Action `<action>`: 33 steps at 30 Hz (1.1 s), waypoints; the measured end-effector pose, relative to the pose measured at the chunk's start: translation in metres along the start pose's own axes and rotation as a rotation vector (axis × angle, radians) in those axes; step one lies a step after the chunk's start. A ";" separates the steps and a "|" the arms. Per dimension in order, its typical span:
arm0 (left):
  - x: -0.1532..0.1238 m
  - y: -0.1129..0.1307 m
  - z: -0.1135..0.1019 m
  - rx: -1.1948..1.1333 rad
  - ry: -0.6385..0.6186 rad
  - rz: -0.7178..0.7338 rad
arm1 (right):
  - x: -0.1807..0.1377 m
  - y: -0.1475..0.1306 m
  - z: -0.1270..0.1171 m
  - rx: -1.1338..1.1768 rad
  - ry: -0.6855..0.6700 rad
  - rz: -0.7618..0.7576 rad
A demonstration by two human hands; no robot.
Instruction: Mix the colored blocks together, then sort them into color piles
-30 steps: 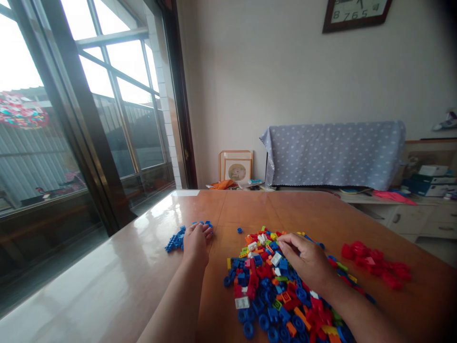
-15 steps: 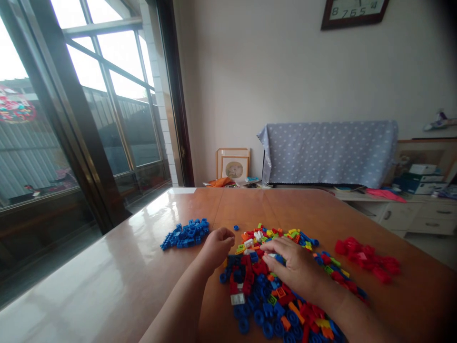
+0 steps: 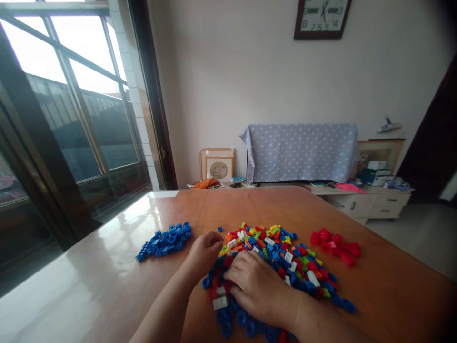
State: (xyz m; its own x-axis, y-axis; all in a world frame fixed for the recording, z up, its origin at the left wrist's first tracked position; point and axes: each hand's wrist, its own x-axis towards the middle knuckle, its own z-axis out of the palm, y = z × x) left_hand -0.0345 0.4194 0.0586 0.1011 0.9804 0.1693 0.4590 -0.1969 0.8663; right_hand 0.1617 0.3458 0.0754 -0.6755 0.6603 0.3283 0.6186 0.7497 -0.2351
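Observation:
A big heap of mixed coloured bricks point(image 3: 285, 257) lies on the wooden table point(image 3: 107, 281) in front of me. My left hand point(image 3: 204, 251) rests at the heap's left edge with its fingers curled in; what they hold, if anything, is hidden. My right hand point(image 3: 259, 286) lies palm down on the near part of the heap, fingers bent over the bricks. A small pile of blue bricks point(image 3: 164, 240) sits to the left, apart from my hands. A pile of red bricks point(image 3: 335, 245) sits to the right.
A single blue piece point(image 3: 220, 229) lies beyond the heap. Past the table's far edge stand a cloth-covered object point(image 3: 300, 152), picture frames point(image 3: 216, 164) on the floor and a low white cabinet point(image 3: 367, 202). A large window point(image 3: 71, 109) fills the left side.
My left hand came back from the blue pile to the heap's left edge. My right hand slid toward me and left over the heap. The camera has swung to the right.

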 end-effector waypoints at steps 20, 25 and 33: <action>-0.006 0.007 -0.001 0.015 -0.035 0.027 | 0.000 0.035 -0.010 0.357 0.301 0.263; -0.008 0.008 0.000 0.013 -0.107 0.072 | -0.002 0.052 -0.016 0.587 0.374 0.361; -0.008 0.012 0.000 0.034 -0.092 0.069 | -0.033 0.120 -0.065 0.805 0.764 0.711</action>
State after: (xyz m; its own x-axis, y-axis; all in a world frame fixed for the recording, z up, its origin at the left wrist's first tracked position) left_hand -0.0300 0.4094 0.0679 0.2137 0.9597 0.1824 0.4781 -0.2656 0.8372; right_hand 0.2843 0.4106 0.0960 0.2555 0.9265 0.2761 0.1522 0.2435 -0.9579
